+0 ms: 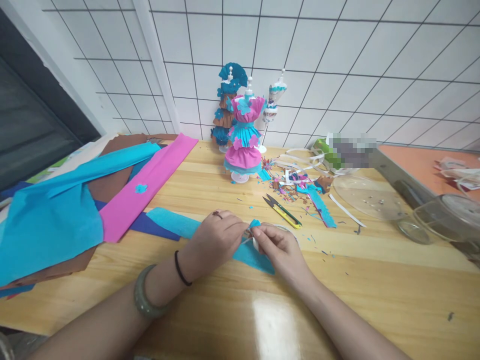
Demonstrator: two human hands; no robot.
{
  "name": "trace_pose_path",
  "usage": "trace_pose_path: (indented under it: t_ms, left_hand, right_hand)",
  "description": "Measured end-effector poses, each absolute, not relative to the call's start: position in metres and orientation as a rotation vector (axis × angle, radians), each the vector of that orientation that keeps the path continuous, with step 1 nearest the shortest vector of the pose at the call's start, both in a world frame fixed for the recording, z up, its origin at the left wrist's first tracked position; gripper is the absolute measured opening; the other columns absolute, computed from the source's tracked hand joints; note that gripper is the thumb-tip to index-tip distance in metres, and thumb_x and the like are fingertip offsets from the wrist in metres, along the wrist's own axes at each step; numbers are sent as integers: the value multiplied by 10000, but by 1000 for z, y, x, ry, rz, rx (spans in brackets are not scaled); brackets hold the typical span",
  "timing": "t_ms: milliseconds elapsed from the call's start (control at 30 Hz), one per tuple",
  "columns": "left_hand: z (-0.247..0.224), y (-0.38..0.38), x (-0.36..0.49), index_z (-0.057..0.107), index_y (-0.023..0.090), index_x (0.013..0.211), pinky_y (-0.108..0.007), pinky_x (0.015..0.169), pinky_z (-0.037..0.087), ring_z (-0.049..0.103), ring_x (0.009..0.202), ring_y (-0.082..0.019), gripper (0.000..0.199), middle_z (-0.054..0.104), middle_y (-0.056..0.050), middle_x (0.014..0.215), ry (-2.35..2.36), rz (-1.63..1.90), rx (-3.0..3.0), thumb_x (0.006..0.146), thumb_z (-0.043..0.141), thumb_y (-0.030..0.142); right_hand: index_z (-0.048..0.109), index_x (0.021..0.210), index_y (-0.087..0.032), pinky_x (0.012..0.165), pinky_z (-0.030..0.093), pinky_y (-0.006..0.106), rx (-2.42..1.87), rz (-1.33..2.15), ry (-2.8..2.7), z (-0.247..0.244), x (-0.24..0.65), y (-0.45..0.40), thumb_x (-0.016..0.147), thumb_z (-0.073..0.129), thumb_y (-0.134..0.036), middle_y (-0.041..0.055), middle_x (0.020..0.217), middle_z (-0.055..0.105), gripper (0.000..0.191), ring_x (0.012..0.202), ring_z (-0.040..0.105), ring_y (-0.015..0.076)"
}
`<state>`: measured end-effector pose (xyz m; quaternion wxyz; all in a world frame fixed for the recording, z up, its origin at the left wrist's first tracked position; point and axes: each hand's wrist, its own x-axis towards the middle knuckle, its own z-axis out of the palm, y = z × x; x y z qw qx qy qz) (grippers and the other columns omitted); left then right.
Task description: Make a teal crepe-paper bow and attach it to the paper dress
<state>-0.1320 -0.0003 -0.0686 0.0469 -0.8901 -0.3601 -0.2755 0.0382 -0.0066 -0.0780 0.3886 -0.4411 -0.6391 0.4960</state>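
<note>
My right hand pinches a small piece of blue crepe paper between thumb and fingers. Something white, perhaps a bit of tape, shows under that thumb. Close against it, my left hand is closed, its fingertips meeting at the same spot; what they grip is too small to make out. Beneath both hands lies a long blue crepe paper strip, partly covered by them. Yellow-handled thread snips rest just beyond my right hand. A clear round rim behind that hand is mostly hidden.
Folded crepe paper, including a pink strip and a blue sheet, covers the left side. Several paper-dressed stands, one a pink and blue dress form, line the wall. Paper scraps, a clear lid and clear jar lie right.
</note>
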Motion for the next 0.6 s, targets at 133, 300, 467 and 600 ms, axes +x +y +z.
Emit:
trace_pose_path:
  t_ms: [133,300,467,600]
  left_hand:
    - [-68,-1,-132,582,146,777,-307,694,454,584,771,-164,195,617,-57,705,-1108,-840,-2717,842,400,120]
    - [-70,-1,-132,590,148,800,-310,690,457,588,756,-162,199,621,-54,704,-1129,-878,-2717,852,398,141]
    - [-69,-1,-133,598,146,850,-319,698,455,593,759,-163,176,637,-51,730,-1139,-905,-2726,849,422,153]
    - [-69,-1,-134,601,144,884,-325,704,454,592,767,-165,175,643,-55,752,-1172,-895,-2752,846,430,160]
  right_hand:
    - [444,552,-171,514,281,226,-1131,1209,-1686,-77,38,-7,875,427,-384,-26,559,397,387,542,373,100]
    - [464,569,-169,526,297,224,-1113,1198,-1715,-77,39,-7,884,418,-376,-24,568,412,379,552,391,101]
    - [553,662,-161,525,312,220,-1107,1215,-1701,-80,39,-7,856,472,-389,-19,594,436,311,565,405,102]
    - [624,781,-162,520,336,217,-1130,1253,-1674,-83,40,-7,835,500,-411,2,646,492,283,593,440,112]
